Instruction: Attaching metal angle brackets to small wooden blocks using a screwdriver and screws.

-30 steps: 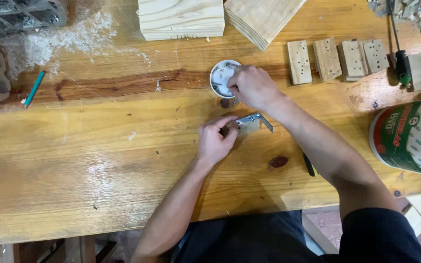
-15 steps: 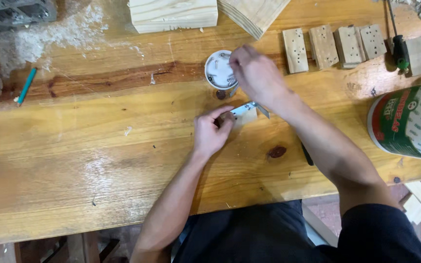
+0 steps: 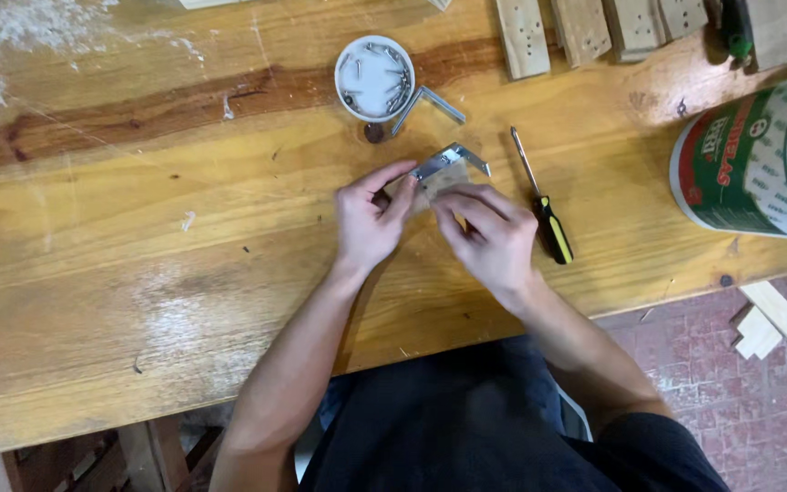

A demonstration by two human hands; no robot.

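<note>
My left hand point(image 3: 368, 220) pinches a bent metal angle bracket point(image 3: 453, 157) against a small wooden block point(image 3: 441, 179) on the workbench point(image 3: 138, 237). My right hand point(image 3: 492, 235) is just right of it, with thumb and forefinger pinched at the block's near edge. Whether something small sits between those fingertips is hidden. A white round dish point(image 3: 374, 77) holding several screws stands just beyond the hands. A second angle bracket point(image 3: 426, 100) lies against the dish.
A screwdriver point(image 3: 544, 211) with a black and yellow handle lies right of my right hand. A white and green bucket point(image 3: 762, 155) lies on its side at the right edge. Drilled wooden blocks point(image 3: 523, 36) line the far edge. Sawdust point(image 3: 11, 27) is at the far left.
My right hand has come back from the screw dish to the block beside my left hand. The view has moved closer, and the screwdriver now shows.
</note>
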